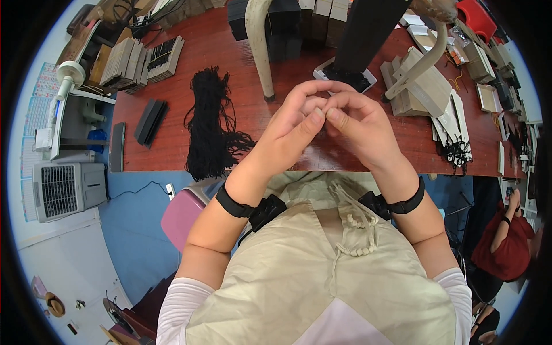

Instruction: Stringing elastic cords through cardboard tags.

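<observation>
Above the table's near edge, my left hand (298, 123) and my right hand (363, 122) meet, with thumbs and fingertips pinched together. Whatever may be between the fingertips is too small or hidden to make out. Left of my hands, a thick bundle of black cords (208, 118) lies on the red-brown table (172, 98), its loose ends spreading toward my left wrist. Just beyond my fingers stands a small white tray (371, 77) with dark contents, partly hidden by my hands and a black post (368, 31).
Pale curved legs (259, 49) rest on the table. To the right are stacked grey-beige cards (425, 86) and white tags with black strings (454, 123). Bundled cards (123, 60) and black bars (150, 123) lie left. A person in dark red (506, 247) sits at far right.
</observation>
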The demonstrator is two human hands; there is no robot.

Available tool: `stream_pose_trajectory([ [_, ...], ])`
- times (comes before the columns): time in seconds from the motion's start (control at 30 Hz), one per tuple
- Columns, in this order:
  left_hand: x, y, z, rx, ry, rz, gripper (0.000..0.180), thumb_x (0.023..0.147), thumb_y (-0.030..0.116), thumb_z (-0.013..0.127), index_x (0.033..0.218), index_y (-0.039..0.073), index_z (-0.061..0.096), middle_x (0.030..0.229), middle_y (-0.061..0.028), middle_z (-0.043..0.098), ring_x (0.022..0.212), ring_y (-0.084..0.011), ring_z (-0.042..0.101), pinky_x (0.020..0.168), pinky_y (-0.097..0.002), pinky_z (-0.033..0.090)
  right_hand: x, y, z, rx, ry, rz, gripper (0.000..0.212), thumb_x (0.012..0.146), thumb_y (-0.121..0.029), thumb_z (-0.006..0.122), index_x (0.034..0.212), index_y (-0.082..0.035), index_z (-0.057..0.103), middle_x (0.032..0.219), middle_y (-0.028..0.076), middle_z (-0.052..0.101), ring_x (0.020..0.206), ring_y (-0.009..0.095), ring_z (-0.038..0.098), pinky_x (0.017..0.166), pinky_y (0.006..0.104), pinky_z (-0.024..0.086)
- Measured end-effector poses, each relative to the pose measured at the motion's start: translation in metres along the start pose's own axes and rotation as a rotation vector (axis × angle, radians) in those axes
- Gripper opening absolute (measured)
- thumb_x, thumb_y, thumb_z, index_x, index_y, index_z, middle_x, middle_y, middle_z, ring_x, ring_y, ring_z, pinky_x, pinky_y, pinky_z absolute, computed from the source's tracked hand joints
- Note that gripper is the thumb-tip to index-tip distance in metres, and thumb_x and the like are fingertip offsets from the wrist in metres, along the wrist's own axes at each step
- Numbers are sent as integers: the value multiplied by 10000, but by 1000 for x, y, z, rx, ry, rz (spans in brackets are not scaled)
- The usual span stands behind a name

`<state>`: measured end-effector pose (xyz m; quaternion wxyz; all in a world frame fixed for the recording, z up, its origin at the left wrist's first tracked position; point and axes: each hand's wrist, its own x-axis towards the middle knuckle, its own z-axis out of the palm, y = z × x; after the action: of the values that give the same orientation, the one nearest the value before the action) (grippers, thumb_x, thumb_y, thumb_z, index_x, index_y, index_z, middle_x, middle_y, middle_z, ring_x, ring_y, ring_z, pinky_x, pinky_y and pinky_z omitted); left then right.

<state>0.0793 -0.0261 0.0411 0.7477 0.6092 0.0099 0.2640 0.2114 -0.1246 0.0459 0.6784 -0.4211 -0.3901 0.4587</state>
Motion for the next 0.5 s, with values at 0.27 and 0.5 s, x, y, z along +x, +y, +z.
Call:
stream_pose_trajectory([
  [0.27, -14, -19, -17, 150, 146, -268, 200, 927, 154, 573, 1080, 27, 551, 826, 18, 574, 715, -26, 468, 636, -191, 401, 5, 15, -5, -13, 201, 46, 117, 879, -64, 616, 969, 9, 628, 1059, 53, 594, 926, 90, 541, 815, 232, 425],
  [0.5, -18, -23, -20, 317, 253, -351, 102, 912, 83, 592, 981, 9, 598, 832, 32, 608, 758, -16, 536, 680, -167, 437, 6, 25, -12, -150, 186, 133, 113, 880, -66, 615, 968, 5, 629, 906, 4, 622, 838, 71, 542, 765, 209, 432],
])
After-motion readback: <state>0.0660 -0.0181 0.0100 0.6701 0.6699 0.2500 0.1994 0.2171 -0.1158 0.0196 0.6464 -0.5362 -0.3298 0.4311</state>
